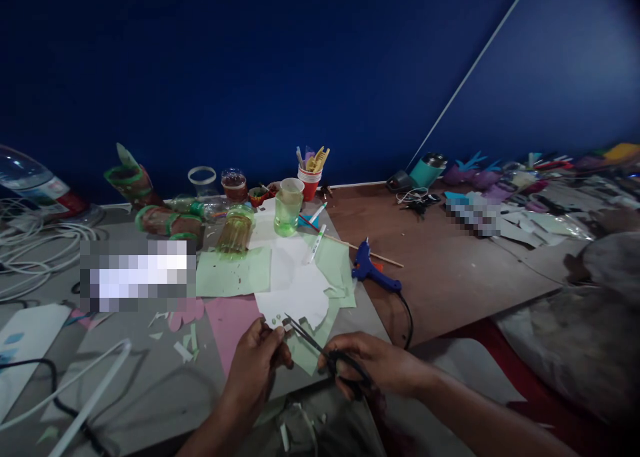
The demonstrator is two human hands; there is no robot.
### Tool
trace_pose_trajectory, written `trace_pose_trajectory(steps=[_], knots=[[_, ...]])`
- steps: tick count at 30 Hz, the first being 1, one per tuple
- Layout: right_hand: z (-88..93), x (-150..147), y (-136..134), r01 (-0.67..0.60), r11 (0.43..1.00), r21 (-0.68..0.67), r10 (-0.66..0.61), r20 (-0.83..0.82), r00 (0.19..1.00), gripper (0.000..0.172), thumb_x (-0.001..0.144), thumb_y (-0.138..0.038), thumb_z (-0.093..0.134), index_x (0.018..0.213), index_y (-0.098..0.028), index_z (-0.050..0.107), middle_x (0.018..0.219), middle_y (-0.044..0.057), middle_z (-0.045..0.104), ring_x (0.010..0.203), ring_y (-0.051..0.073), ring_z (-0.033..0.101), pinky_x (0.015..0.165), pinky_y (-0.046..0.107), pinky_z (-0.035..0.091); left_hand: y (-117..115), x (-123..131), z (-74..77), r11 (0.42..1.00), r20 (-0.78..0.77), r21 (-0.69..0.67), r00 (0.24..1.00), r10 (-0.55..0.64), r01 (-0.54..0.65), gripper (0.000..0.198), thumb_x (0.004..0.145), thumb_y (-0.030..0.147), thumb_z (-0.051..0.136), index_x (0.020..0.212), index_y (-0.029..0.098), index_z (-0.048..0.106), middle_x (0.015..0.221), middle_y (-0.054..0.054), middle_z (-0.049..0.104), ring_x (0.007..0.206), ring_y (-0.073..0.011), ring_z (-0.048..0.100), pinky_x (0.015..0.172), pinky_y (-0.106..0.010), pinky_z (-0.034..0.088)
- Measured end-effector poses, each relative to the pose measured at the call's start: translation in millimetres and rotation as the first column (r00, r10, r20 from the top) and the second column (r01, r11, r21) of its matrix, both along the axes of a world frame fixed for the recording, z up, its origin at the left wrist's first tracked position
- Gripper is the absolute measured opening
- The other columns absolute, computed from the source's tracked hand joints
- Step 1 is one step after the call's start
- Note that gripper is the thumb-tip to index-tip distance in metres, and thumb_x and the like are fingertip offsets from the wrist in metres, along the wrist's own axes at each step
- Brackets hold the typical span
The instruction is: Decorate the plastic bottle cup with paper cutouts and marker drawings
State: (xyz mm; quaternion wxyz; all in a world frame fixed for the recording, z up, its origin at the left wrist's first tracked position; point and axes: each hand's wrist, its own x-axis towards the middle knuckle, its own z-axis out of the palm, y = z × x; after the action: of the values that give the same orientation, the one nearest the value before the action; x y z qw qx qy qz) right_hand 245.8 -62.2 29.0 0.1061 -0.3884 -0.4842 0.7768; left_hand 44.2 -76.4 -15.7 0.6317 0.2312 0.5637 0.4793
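Observation:
My left hand (257, 360) is closed, its thumb and fingertips pinching a small white piece of paper (287, 328). In my right hand (373, 360) are scissors (310, 337) with dark handles, their blades pointing left and touching or very near that piece. Just beyond my fingertips lies a white paper sheet (293, 280) with a jagged right edge. Small green marks show near its lower corner. Around it are light green paper (233, 274) and pink paper (230, 327). A capped marker (316, 244) rests on the white sheet.
A blue glue gun (373, 269) lies right of the papers, its cord trailing down. Behind stand a greenish cup (288, 210) and a red cup (310, 184) of sticks. Painted bottle pieces (167, 222) and white cables (40, 237) are left. Paper scraps (185, 350) lie nearby.

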Motion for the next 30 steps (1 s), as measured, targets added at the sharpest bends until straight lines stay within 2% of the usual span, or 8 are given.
trace_pose_trajectory(steps=[7, 14, 18, 22, 27, 30], knots=[[0.0, -4.2, 3.4, 0.014, 1.0, -0.01, -0.014, -0.002, 1.0, 0.063, 0.063, -0.07, 0.064, 0.088, -0.012, 0.056, 0.053, -0.004, 0.052, 0.041, 0.003, 0.035, 0.041, 0.018, 0.023, -1.2, -1.2, -5.8, 0.999, 0.042, 0.004, 0.999, -0.034, 0.034, 0.031, 0.067, 0.039, 0.071, 0.067, 0.019, 0.047, 0.047, 0.006, 0.053, 0.045, -0.0106, 0.051, 0.05, -0.023, 0.043], [-8.8, -21.5, 2.9, 0.054, 0.998, 0.031, -0.054, -0.001, 0.999, 0.058, 0.066, -0.067, 0.064, 0.085, -0.012, 0.057, 0.056, -0.002, 0.054, 0.043, 0.004, 0.037, 0.041, 0.019, 0.023, -2.9, -0.9, -4.7, 0.999, 0.111, 0.029, 0.993, -0.043, 0.04, 0.03, 0.065, 0.037, 0.073, 0.069, 0.018, 0.051, 0.05, 0.006, 0.051, 0.046, -0.0096, 0.048, 0.05, -0.023, 0.042], [-10.7, -31.5, -2.3, 0.149, 0.989, -0.025, -0.15, -0.058, 0.987, 0.048, 0.066, -0.06, 0.068, 0.076, -0.014, 0.056, 0.055, -0.003, 0.052, 0.045, 0.005, 0.041, 0.039, 0.018, 0.018, -2.2, -1.0, -3.2, 0.999, 0.123, 0.026, 0.992, -0.043, 0.04, 0.029, 0.064, 0.035, 0.074, 0.072, 0.017, 0.053, 0.052, 0.007, 0.05, 0.046, -0.0093, 0.048, 0.049, -0.024, 0.043], [-16.7, -38.2, -7.1, 0.224, 0.97, -0.095, -0.235, -0.122, 0.964, 0.044, 0.069, -0.056, 0.069, 0.078, -0.015, 0.056, 0.053, -0.004, 0.052, 0.044, 0.005, 0.042, 0.038, 0.017, 0.015, -1.5, -1.4, -2.8, 0.998, 0.129, 0.034, 0.99, -0.053, 0.049, 0.029, 0.064, 0.035, 0.074, 0.075, 0.016, 0.055, 0.056, 0.005, 0.053, 0.046, -0.0089, 0.048, 0.049, -0.025, 0.043], [-26.1, -41.1, -7.9, 0.244, 0.964, -0.107, -0.259, -0.157, 0.953, 0.046, 0.068, -0.057, 0.069, 0.079, -0.014, 0.056, 0.054, -0.003, 0.057, 0.039, 0.002, 0.035, 0.037, 0.017, 0.017, -1.3, -2.0, 0.8, 0.996, 0.147, 0.045, 0.985, -0.086, 0.08, 0.028, 0.065, 0.034, 0.074, 0.075, 0.016, 0.055, 0.056, 0.004, 0.056, 0.046, -0.0091, 0.049, 0.049, -0.024, 0.043], [-28.0, -43.6, -7.0, 0.252, 0.96, -0.12, -0.269, -0.159, 0.95, 0.047, 0.066, -0.056, 0.071, 0.079, -0.013, 0.058, 0.053, -0.003, 0.056, 0.038, 0.003, 0.036, 0.036, 0.017, 0.017, -1.2, -3.2, 0.1, 0.995, 0.141, 0.036, 0.985, -0.098, 0.093, 0.028, 0.065, 0.035, 0.073, 0.072, 0.016, 0.054, 0.053, 0.004, 0.054, 0.046, -0.0096, 0.049, 0.049, -0.025, 0.042]])
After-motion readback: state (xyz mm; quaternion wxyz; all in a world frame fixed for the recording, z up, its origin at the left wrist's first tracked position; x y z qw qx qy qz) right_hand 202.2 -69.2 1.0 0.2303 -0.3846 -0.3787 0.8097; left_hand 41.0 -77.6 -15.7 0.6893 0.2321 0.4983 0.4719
